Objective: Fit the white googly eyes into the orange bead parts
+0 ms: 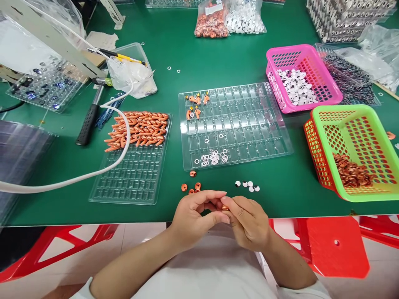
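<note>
"Where's the copper piece [225, 208]?"

"At the fingertips, between the left hand [195, 216] and the right hand [251, 222], by the near edge of the table [71, 209]."

"Which hand is nearer?"

"Both are right at it. The right seems to have it pinched between thumb and finger. The left curves around its other side, thumb and forefinger spread with a gap between; whether its inner fingers grip the piece, I can't tell."

"And its long axis?"

"Mostly covered. The sliver that shows runs roughly left to right, from one hand toward the other."

"What lies nearby?"

"Copper rounds [184, 187] just beyond the left hand, and white discs [250, 184] beyond the right, a little off to its side of the piece."

"Farther out?"

"The clear tray [249, 139], straight ahead past both groups, with white rings [214, 157] in its near part."
</note>
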Tool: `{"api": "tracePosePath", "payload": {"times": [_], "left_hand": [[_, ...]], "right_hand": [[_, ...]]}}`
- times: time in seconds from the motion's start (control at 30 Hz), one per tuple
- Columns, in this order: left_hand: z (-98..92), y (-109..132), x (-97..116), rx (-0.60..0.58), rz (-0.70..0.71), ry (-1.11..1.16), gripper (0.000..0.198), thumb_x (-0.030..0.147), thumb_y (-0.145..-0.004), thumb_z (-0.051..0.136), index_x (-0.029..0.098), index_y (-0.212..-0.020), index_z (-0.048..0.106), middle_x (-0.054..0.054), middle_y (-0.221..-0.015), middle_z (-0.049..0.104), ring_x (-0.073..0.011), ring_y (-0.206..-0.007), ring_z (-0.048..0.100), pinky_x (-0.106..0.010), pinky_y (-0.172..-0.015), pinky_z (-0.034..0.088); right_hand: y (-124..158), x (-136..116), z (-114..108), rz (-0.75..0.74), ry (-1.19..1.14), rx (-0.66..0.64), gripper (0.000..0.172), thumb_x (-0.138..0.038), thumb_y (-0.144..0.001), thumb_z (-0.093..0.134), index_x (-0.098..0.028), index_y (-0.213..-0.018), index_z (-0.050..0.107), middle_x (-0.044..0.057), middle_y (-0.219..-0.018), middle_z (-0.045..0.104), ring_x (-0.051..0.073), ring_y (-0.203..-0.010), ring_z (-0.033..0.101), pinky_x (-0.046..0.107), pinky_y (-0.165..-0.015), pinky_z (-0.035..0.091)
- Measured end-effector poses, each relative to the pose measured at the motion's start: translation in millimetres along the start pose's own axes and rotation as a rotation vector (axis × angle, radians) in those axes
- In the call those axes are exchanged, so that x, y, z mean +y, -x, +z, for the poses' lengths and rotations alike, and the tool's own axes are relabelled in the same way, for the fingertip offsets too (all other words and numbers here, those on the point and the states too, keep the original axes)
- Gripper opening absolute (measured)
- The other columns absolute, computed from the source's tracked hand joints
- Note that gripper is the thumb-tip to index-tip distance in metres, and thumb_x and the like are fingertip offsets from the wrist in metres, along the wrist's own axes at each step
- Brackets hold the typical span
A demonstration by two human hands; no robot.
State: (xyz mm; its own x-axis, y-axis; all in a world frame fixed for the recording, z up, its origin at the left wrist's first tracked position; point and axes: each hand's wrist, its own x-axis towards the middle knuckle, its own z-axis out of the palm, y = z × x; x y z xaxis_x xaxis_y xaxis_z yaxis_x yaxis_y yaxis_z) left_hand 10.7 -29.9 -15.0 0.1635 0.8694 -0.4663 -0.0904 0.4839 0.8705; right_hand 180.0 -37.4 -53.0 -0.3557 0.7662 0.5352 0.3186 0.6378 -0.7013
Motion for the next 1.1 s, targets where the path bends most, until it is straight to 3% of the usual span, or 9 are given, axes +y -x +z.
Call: {"api": "tracePosePath", "payload": {"times": [0.27,0.47,0.63,0.73,0.83,1.0,1.1], "left_hand": [[-0.8,3,-1,-0.017,0.019,-0.002,0.032,0.017,-0.063,0.084,0.015,-0.094,0.074,-0.004,-0.076,0.072,-0.0177,-0.07,0.067,-0.028,-0.068,0.059],[0.7,-2,6,-0.039,0.009,-0.004,0.032,0.017,-0.065,0.083,0.016,-0.095,0.071,-0.003,-0.08,0.071,-0.0162,-0.074,0.066,-0.026,-0.071,0.057],[1.3,-8,15,-0.114,0.011,0.028,0.037,0.016,-0.068,0.081,0.017,-0.103,0.068,-0.003,-0.08,0.068,-0.0157,-0.074,0.064,-0.027,-0.071,0.055],[-0.4,-10,14,-0.123,-0.005,0.091,0.036,0.018,-0.071,0.078,0.018,-0.106,0.068,-0.002,-0.081,0.066,-0.0143,-0.075,0.062,-0.027,-0.072,0.053],[-2.4,-12,11,-0.204,-0.096,0.205,0.025,0.026,-0.074,0.077,0.014,-0.095,0.071,-0.004,-0.08,0.068,-0.0135,-0.071,0.061,-0.027,-0.067,0.052],[-5.1,-11,5,-0.314,-0.27,0.45,0.026,0.032,-0.068,0.082,0.011,-0.077,0.069,-0.005,-0.07,0.069,-0.0115,-0.059,0.062,-0.022,-0.054,0.05],[-6.1,-7,5,-0.304,-0.264,0.466,0.026,0.026,-0.063,0.086,0.01,-0.074,0.068,-0.004,-0.067,0.069,-0.0113,-0.058,0.062,-0.021,-0.053,0.05]], "right_hand": [[-1,-1,0,0.0,0.007,-0.022,0.054,-0.008,-0.089,0.047,-0.015,-0.142,0.04,0.008,-0.08,0.066,0.018,-0.067,0.063,0.028,-0.052,0.05],[-8,-1,-3,0.057,-0.047,-0.009,0.045,-0.009,-0.09,0.049,-0.015,-0.135,0.049,0.009,-0.083,0.067,0.018,-0.071,0.064,0.027,-0.055,0.052],[-9,-3,-8,0.358,-0.204,0.042,0.031,-0.017,-0.093,0.053,-0.024,-0.121,0.062,0.003,-0.08,0.067,0.013,-0.065,0.06,0.025,-0.057,0.052],[-3,0,-6,0.609,-0.493,0.14,0.026,-0.028,-0.094,0.054,-0.023,-0.115,0.067,0.001,-0.07,0.06,0.009,-0.051,0.049,0.02,-0.042,0.04],[3,2,0,0.719,-0.755,0.166,0.03,-0.036,-0.093,0.055,-0.02,-0.114,0.069,0.001,-0.069,0.058,0.006,-0.045,0.039,0.018,-0.038,0.031],[8,-1,9,0.677,-0.888,0.118,0.031,-0.036,-0.094,0.055,-0.022,-0.118,0.068,-0.001,-0.065,0.052,0.005,-0.045,0.033,0.017,-0.039,0.027],[10,-5,11,0.632,-0.835,0.057,0.032,-0.034,-0.096,0.051,-0.027,-0.125,0.063,-0.002,-0.065,0.051,0.006,-0.047,0.036,0.019,-0.042,0.032]]}}
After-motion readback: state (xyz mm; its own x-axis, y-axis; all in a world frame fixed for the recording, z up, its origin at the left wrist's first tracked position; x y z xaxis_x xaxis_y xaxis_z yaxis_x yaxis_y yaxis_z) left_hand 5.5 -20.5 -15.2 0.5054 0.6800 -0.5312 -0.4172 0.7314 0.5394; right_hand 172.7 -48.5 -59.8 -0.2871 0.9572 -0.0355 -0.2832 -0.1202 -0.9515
